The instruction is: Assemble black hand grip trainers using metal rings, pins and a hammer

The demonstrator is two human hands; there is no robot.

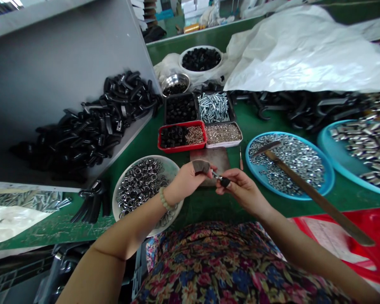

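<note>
Low over the bench my two hands meet around a small part, a silvery bolt (215,175) with a black knob (224,182) at its right end. My left hand (190,179), with a grey wrap on one finger or the thumb, is closed on the bolt end. The fingers of my right hand (243,189) pinch the black knob. Beneath the hands lies a flat metal plate (220,157). Just left is a white bowl (116,192) of shiny metal rings, partly covered by my left forearm.
Beyond my hands sit a red tray (180,148) of black caps and coppery pieces and a white tray (224,144) of small parts. At right, a hammer (304,183) lies across a blue basin (251,166) of metal pieces. Black handles (104,122) fill a grey bin.
</note>
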